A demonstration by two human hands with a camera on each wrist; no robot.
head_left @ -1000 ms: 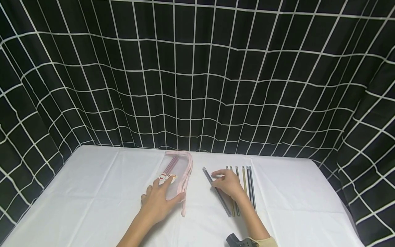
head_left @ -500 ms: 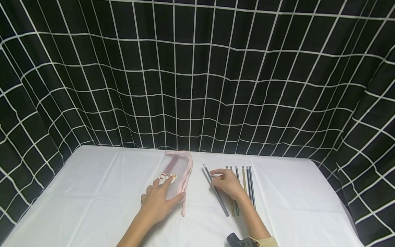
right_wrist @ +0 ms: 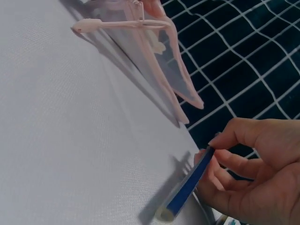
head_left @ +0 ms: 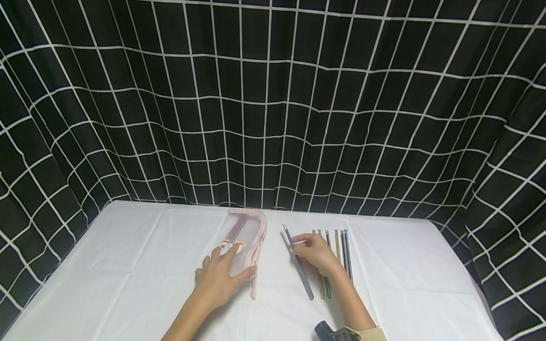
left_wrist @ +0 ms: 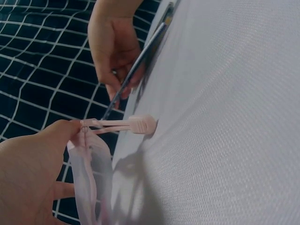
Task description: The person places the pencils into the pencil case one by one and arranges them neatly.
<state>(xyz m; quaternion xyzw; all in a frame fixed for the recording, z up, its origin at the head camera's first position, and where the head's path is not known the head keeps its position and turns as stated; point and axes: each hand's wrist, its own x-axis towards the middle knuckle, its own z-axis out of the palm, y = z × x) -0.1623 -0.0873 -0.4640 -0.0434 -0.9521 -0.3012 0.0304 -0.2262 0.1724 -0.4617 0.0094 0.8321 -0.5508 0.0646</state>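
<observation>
A see-through pencil case (head_left: 252, 232) with a pink zipped edge lies on the white table, several pinkish pencils (head_left: 236, 227) inside it. My left hand (head_left: 216, 280) rests over its near part, and the thumb holds the pink edge near the zip pull (left_wrist: 141, 124). In the right wrist view the case's mouth (right_wrist: 174, 61) gapes. Just right of it, my right hand (head_left: 316, 255) pinches a dark blue pencil (head_left: 304, 277) between thumb and fingers. That pencil's far end is raised off the table; its near end (right_wrist: 165, 213) is pale and blunt.
Several green, gold and dark pencils (head_left: 337, 244) lie roughly parallel right of the case, partly hidden under my right hand and forearm. A black curtain with white grid lines (head_left: 273, 118) surrounds the table (head_left: 128, 265) at the back and sides.
The pencil's far end has risen in my right hand, and its near end has shifted slightly left, making it stand more upright in view. The left hand and the case stay put.
</observation>
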